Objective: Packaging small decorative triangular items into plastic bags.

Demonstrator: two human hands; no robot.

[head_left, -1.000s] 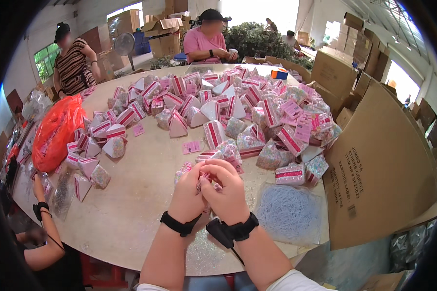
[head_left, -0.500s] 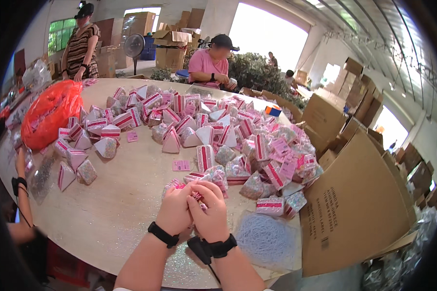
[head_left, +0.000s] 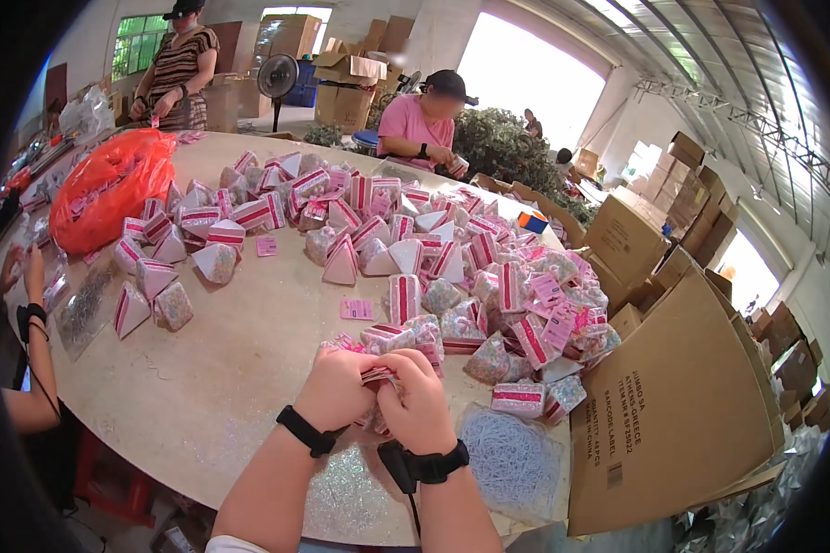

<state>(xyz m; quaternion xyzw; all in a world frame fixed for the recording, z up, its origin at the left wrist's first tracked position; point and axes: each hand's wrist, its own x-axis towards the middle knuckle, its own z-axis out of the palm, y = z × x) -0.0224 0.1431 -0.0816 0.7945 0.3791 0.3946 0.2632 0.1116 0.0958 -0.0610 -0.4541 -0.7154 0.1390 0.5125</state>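
Observation:
In front of me over the near part of the table, my left hand and my right hand are closed together. Thin edges of a small stack of pink and white cards show between the fingers. Under my hands is something glittery, mostly hidden. Just beyond lie cake-slice-shaped ornaments in pink, white and glitter, in a large heap reaching to the right. Single pink cards lie on the table. Beside my right wrist is a clear bag of pale shredded filler.
A red plastic bag stands at far left, near a co-worker's arm. Two people stand or sit across the table. A large open carton borders the right side. A blue and orange box sits behind the heap.
The view has shifted slightly. My hands have turned a little and the card edges between them show more. The standing person at far left has raised their hands.

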